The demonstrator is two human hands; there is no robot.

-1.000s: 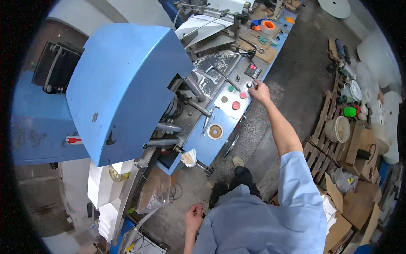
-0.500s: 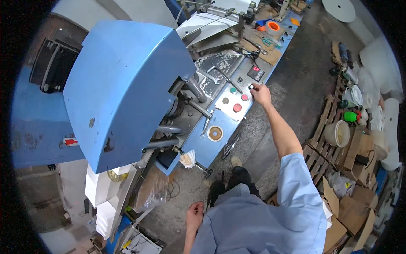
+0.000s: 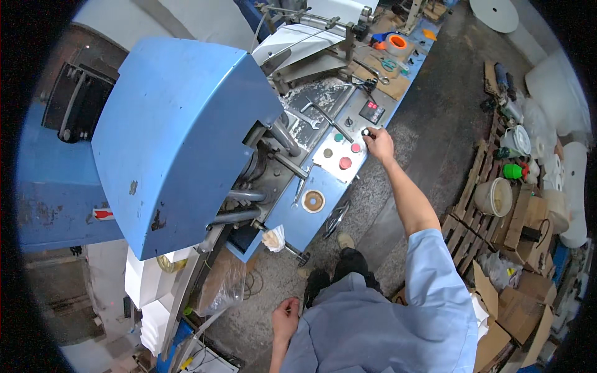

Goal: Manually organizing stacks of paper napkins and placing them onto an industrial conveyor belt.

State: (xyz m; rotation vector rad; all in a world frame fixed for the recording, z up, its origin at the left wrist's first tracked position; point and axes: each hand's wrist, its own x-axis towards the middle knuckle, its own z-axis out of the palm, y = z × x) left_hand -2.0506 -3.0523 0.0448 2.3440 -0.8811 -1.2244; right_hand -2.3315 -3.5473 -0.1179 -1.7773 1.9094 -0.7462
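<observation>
Black-topped knob still in right hand's pinch, left hand loosely closed

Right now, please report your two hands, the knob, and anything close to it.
Right hand at black knob. Left hand low, away from panel. Small red button close to knob.
</observation>
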